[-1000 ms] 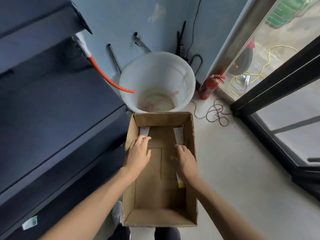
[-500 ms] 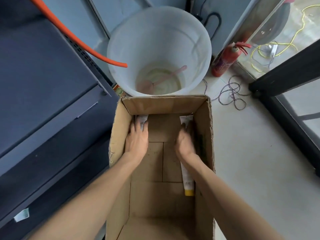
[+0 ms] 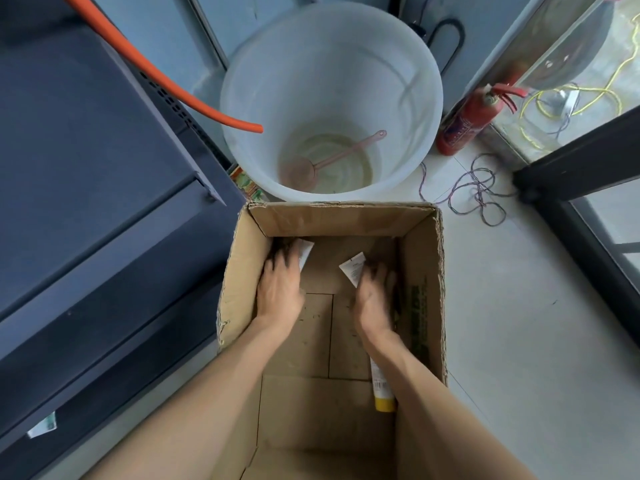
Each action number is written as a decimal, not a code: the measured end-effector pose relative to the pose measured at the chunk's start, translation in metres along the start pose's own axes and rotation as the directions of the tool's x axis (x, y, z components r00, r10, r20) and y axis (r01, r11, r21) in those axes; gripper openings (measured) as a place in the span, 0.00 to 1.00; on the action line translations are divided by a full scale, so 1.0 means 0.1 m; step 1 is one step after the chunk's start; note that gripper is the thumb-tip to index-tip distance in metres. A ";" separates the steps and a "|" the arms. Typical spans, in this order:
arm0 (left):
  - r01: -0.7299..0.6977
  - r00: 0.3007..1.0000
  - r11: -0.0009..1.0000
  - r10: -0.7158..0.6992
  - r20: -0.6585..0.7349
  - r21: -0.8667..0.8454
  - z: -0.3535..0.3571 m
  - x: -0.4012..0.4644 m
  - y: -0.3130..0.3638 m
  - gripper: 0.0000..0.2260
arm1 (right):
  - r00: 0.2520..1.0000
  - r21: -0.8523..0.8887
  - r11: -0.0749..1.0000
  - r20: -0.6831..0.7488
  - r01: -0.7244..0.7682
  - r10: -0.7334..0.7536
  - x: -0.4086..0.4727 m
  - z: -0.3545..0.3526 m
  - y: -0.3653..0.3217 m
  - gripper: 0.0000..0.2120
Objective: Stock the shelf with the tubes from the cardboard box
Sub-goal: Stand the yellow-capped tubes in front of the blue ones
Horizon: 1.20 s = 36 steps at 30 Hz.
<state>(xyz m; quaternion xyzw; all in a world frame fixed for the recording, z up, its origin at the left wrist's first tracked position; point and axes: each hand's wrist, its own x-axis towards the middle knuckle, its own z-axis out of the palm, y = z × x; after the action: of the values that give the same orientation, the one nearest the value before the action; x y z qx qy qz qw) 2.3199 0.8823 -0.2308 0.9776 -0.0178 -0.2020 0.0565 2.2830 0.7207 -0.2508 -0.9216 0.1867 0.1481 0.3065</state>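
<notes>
Down inside the cardboard box (image 3: 420, 258), the left hand (image 3: 280, 289) curls its grip round one white tube (image 3: 305, 252) by the left wall. The right hand (image 3: 375, 299) grips another tube (image 3: 353, 268), its yellow cap (image 3: 384, 405) showing below the wrist.

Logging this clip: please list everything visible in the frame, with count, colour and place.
cardboard box: 1, brown, open on floor, centre
tubes: 2, white; left tube under left hand, right tube yellow-capped, along right wall
shelf: 1, dark blue-grey, left
bucket: 1, white, behind box
ladle: 1, pinkish, inside bucket
hose: 1, orange, end over bucket rim
fire extinguisher: 1, red, right of bucket
wire tangle: 1, floor
left hand, right hand: in box, on tubes
</notes>
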 end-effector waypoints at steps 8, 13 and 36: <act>0.032 0.999 0.997 -0.029 0.045 -0.070 0.05 -0.18 0.06 0.30 | 1.000 -0.062 0.998 0.021 0.014 -0.012 -0.03 -0.03 -0.05 0.14; 0.065 0.997 0.972 -0.056 0.045 -0.227 -0.11 -0.42 0.12 0.23 | 0.997 0.050 0.997 0.052 -0.055 0.052 -0.22 -0.18 -0.16 0.13; 0.007 0.980 0.500 -0.175 -0.093 -0.866 -2.41 -1.91 0.12 0.10 | 0.936 0.320 0.885 -0.213 0.339 -0.281 -1.84 -2.32 -1.66 0.10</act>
<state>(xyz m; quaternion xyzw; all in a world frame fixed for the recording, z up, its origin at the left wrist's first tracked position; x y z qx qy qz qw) 2.2406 0.9059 0.0655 0.8324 0.1416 -0.1033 0.5257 2.2292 0.7467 0.0833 -0.8785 0.0840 -0.0133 0.4701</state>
